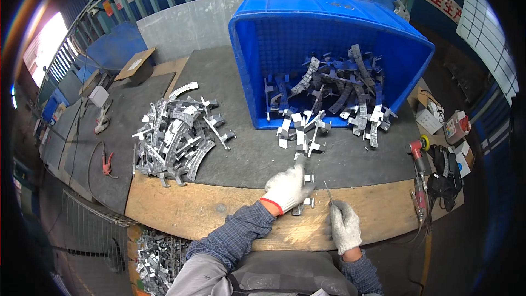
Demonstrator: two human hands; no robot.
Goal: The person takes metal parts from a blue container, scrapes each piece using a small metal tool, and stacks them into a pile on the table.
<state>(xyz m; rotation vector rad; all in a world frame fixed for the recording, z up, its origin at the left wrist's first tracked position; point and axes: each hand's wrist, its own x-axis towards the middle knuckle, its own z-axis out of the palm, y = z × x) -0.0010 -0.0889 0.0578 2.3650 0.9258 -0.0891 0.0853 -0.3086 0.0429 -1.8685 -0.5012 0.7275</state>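
My left hand [287,188], in a white knitted glove with a red cuff edge, is closed over a silver metal bracket [308,203] at the wooden front edge of the bench. The hand covers most of that bracket; tabs stick out past the fingers. To its right, my right hand [344,226], in a greyish glove, grips a thin pointed metal tool [327,191]. Its tip points up and away, apart from the bracket. Just beyond my left hand, several loose brackets [298,130] spill from a blue plastic crate [331,5] lying on its side.
A heap of metal brackets [172,137] lies on the dark mat [241,161] at the left. A red air blow gun [107,163] rests farther left. On the right are an air grinder [419,156] and a black item [442,178]. More brackets [159,260] fill a container below.
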